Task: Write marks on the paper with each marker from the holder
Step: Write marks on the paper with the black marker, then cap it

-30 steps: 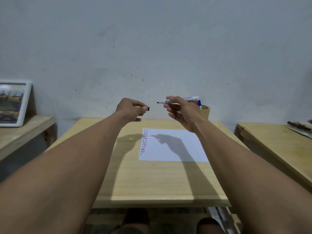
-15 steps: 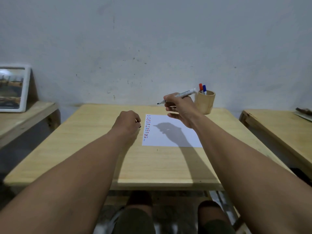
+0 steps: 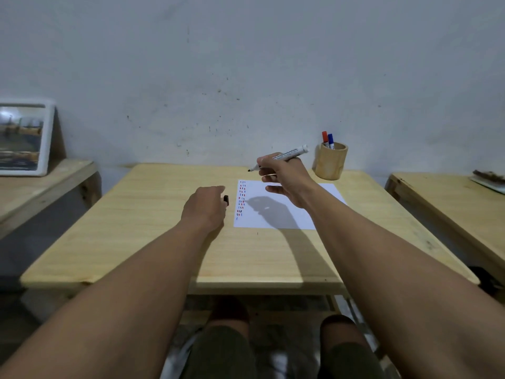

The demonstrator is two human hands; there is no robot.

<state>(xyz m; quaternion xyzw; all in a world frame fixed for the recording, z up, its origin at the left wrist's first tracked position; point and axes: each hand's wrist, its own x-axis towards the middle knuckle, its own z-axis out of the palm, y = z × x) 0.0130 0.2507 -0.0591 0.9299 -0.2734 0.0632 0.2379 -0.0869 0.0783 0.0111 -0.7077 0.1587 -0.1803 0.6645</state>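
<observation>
A white sheet of paper [image 3: 295, 212] lies on the wooden table [image 3: 153, 236], with short red, blue and black marks down its left edge. My right hand [image 3: 284, 177] hovers above the paper's far side, gripping an uncapped black marker [image 3: 284, 155] with its tip pointing left. My left hand [image 3: 205, 207] rests on the table just left of the paper, fingers closed on the marker's black cap [image 3: 226, 199]. A round wooden holder [image 3: 330, 164] stands at the table's far right with a red marker [image 3: 325, 138] and a blue marker [image 3: 331, 140] in it.
A framed picture [image 3: 23, 138] leans against the wall on a low wooden shelf at the left. Another wooden table [image 3: 451, 212] stands to the right with a flat object at its far edge. My knees show below the table's front edge.
Both hands have dropped from in front of the wall toward the table. The left hand with the cap now rests beside the paper. The view has tilted down.
</observation>
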